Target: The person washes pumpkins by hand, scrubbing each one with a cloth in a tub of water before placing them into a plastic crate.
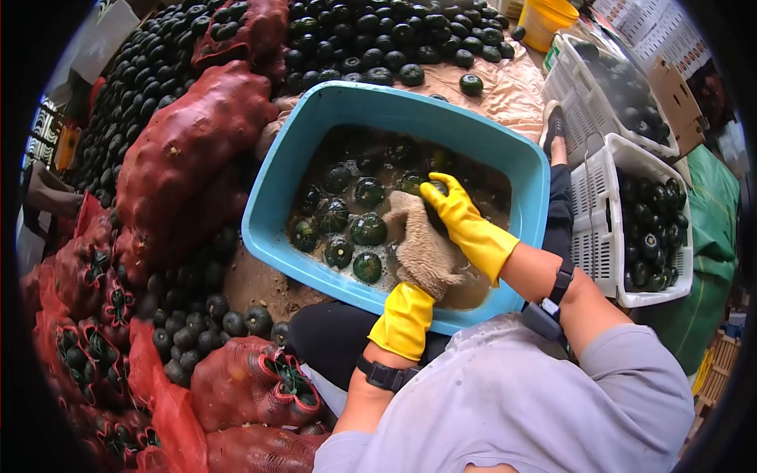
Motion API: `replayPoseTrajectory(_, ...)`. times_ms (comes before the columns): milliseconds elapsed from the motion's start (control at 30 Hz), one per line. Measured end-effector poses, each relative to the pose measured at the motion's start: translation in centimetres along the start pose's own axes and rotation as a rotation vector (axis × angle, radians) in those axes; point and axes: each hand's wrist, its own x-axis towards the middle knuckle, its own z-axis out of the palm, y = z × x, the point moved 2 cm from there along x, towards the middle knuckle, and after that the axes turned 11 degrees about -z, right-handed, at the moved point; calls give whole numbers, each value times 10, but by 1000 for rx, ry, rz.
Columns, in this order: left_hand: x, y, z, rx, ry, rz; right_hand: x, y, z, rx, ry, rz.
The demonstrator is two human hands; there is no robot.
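A blue tub (272, 177) of murky water holds several floating dark green squashes (368, 229). My right hand (461, 214), in a yellow rubber glove, is wrapped round a dark green squash (438, 185) at the tub's right side. My left hand (404, 311), gloved in yellow up to the wrist, is under a tan cloth (424, 248) over the tub's near side. The cloth drapes over its fingers and hides them, and its upper end lies beside the squash in my right hand.
Red mesh sacks (185, 146) lie along the left, with loose squashes between them. A large pile of squashes (386, 35) is beyond the tub. White crates (595, 221) of squashes stand at right, near a yellow bucket (546, 22). A person's shoe (553, 122) shows by the tub.
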Motion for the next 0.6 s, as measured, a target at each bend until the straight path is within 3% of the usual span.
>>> replayPoseTrajectory(33, -4, -7, 0, 212, 44, 100, -11, -9, 3, -70, -36, -118)
replayPoseTrajectory(67, -4, -9, -5, 169, 72, 167, -27, -12, 6, -141, -72, -239)
replayPoseTrajectory(100, 0, -19, -11, 260, 95, 214, -48, -11, 10, -23, -234, -394)
replayPoseTrajectory(133, 4, -30, -17, 351, 123, 261, -70, 1, 11, -17, -294, -409)
replayPoseTrajectory(167, 8, -14, -32, 440, 154, 308, -74, -5, 8, -43, -343, -565)
replayPoseTrajectory(200, 3, 7, -34, 344, 136, 146, -65, -18, 2, -71, -392, -744)
replayPoseTrajectory(267, 9, 34, -26, 337, 102, -61, -17, 7, -8, -356, -194, -755)
replayPoseTrajectory(333, 17, 33, -22, 348, 75, -92, 1, 30, -10, -433, 48, -546)
replayPoseTrajectory(400, 12, 27, -29, 177, 41, -74, -44, -8, -6, -79, -347, -421)
replayPoseTrajectory(467, 1, 23, -34, -10, 6, -65, -50, -30, -17, -55, -595, -440)
replayPoseTrajectory(500, -1, 22, -36, 170, -8, -112, -32, -27, -23, -36, -616, -459)
replayPoseTrajectory(533, -2, 22, -37, 353, -29, -150, -14, -12, -24, -143, -481, -337)
replayPoseTrajectory(600, 10, 13, -31, 512, -91, -157, -35, -16, -1, -158, -408, -434)
